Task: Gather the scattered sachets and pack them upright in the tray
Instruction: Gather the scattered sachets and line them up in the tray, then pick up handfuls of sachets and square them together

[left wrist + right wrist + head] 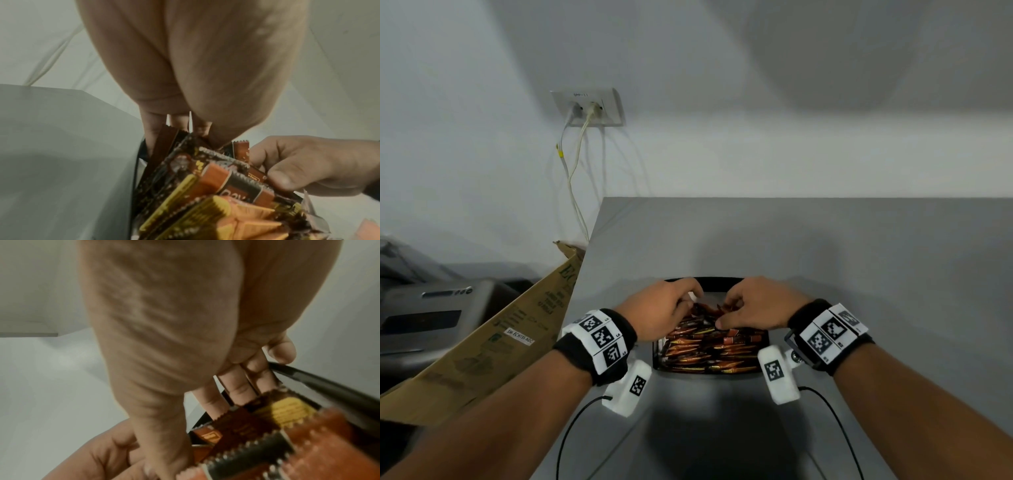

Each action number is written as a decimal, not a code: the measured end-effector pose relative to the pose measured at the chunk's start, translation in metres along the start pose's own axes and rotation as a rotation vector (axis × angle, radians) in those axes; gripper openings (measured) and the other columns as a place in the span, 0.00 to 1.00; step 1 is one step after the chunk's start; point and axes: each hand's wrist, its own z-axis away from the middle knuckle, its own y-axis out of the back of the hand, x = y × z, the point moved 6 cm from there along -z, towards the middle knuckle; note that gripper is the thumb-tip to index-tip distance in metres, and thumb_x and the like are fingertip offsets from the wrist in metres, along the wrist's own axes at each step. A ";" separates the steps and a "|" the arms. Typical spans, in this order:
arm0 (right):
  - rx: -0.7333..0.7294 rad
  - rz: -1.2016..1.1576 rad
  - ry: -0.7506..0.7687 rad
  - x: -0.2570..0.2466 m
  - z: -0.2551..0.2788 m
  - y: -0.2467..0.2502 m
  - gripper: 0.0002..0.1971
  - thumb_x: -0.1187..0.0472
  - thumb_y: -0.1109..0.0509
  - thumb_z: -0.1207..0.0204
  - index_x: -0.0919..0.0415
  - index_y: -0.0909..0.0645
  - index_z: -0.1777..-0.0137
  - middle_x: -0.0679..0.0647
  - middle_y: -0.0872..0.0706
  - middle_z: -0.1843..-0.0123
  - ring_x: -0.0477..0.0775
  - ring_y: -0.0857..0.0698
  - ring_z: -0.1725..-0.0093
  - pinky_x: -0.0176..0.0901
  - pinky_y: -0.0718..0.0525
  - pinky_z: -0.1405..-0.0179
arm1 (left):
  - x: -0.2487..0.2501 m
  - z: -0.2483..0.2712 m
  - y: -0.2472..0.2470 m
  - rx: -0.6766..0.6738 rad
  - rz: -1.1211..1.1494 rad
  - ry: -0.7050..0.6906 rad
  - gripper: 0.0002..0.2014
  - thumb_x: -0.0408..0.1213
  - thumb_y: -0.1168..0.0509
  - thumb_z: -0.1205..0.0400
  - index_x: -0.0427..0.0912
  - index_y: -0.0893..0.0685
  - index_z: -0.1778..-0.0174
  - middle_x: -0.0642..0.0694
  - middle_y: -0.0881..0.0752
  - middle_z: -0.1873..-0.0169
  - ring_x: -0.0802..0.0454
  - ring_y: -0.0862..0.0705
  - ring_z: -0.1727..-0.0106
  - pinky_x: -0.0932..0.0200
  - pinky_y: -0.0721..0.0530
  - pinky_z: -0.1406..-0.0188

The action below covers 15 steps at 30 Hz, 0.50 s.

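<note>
A black tray (717,283) sits on the grey table (842,246), packed with several orange, brown and gold sachets (709,353) standing on edge. Both hands are over the tray's far end. My left hand (690,301) has its fingers (179,121) curled behind a bunch of sachets (185,170), with the thumb pressing on their near side. My right hand (726,313) pinches the neighbouring sachets (246,423) between its fingers (236,386) and thumb. The two hands almost touch. No loose sachets show on the table.
A cardboard box (493,342) leans against the table's left edge, with a grey machine (424,318) behind it. A wall socket (589,108) has cables hanging down. Thin black cables (571,431) run from the wrist cameras across the near table.
</note>
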 end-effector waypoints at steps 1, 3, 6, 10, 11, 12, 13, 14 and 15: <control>0.007 0.033 0.008 -0.001 -0.001 0.000 0.20 0.35 0.26 0.27 0.50 0.12 0.47 0.48 0.10 0.55 0.48 0.12 0.55 0.50 0.12 0.50 | -0.001 0.001 -0.001 -0.006 0.013 0.000 0.11 0.37 0.40 0.11 0.52 0.23 0.35 0.54 0.10 0.58 0.60 0.15 0.64 0.63 0.18 0.63; 0.031 0.082 0.018 -0.001 -0.002 0.000 0.15 0.40 0.25 0.26 0.50 0.13 0.51 0.47 0.11 0.58 0.49 0.13 0.59 0.49 0.12 0.55 | -0.001 0.003 -0.003 -0.049 0.074 0.015 0.12 0.39 0.37 0.14 0.53 0.23 0.34 0.55 0.09 0.53 0.62 0.13 0.59 0.64 0.15 0.59; 0.071 0.154 0.036 0.000 -0.005 -0.001 0.09 0.46 0.26 0.25 0.50 0.15 0.56 0.47 0.14 0.62 0.52 0.14 0.61 0.47 0.15 0.60 | 0.001 0.004 -0.003 -0.093 0.074 0.029 0.17 0.45 0.30 0.18 0.54 0.21 0.34 0.56 0.11 0.47 0.60 0.12 0.50 0.59 0.12 0.49; 0.120 0.254 0.092 -0.005 -0.006 -0.003 0.09 0.46 0.28 0.23 0.51 0.16 0.56 0.49 0.15 0.60 0.52 0.16 0.61 0.46 0.20 0.60 | -0.001 0.001 -0.001 -0.064 0.022 0.027 0.15 0.39 0.30 0.17 0.51 0.18 0.35 0.55 0.11 0.50 0.59 0.13 0.51 0.54 0.12 0.48; 0.137 0.277 0.105 -0.006 -0.006 -0.003 0.08 0.48 0.29 0.22 0.52 0.17 0.57 0.49 0.15 0.59 0.52 0.17 0.60 0.46 0.22 0.60 | -0.002 0.001 -0.001 -0.067 -0.002 0.029 0.15 0.38 0.31 0.18 0.51 0.18 0.35 0.54 0.11 0.51 0.58 0.12 0.52 0.52 0.12 0.50; 0.155 0.293 0.113 -0.006 -0.006 -0.004 0.08 0.50 0.30 0.21 0.51 0.17 0.57 0.49 0.15 0.59 0.51 0.17 0.60 0.45 0.24 0.60 | -0.002 0.000 -0.001 -0.073 -0.024 0.030 0.16 0.37 0.31 0.18 0.51 0.18 0.35 0.53 0.11 0.51 0.57 0.12 0.53 0.51 0.11 0.51; 0.174 0.299 0.119 -0.006 -0.005 -0.004 0.07 0.51 0.31 0.21 0.51 0.18 0.58 0.49 0.16 0.59 0.50 0.18 0.61 0.45 0.25 0.60 | -0.002 0.000 -0.001 -0.078 -0.047 0.033 0.16 0.37 0.30 0.19 0.51 0.18 0.35 0.52 0.11 0.51 0.56 0.12 0.53 0.49 0.11 0.52; 0.192 0.291 0.126 -0.007 -0.004 -0.003 0.07 0.52 0.31 0.20 0.51 0.19 0.59 0.48 0.16 0.60 0.50 0.19 0.62 0.45 0.25 0.60 | -0.001 -0.001 -0.001 -0.077 -0.066 0.033 0.16 0.37 0.30 0.19 0.50 0.18 0.35 0.51 0.11 0.50 0.55 0.12 0.52 0.48 0.12 0.52; 0.205 0.278 0.131 -0.007 -0.002 -0.003 0.08 0.53 0.32 0.20 0.52 0.19 0.60 0.48 0.17 0.61 0.49 0.19 0.63 0.45 0.25 0.61 | 0.000 -0.001 0.000 -0.070 -0.080 0.031 0.15 0.36 0.31 0.19 0.49 0.17 0.36 0.50 0.11 0.50 0.54 0.13 0.52 0.47 0.12 0.52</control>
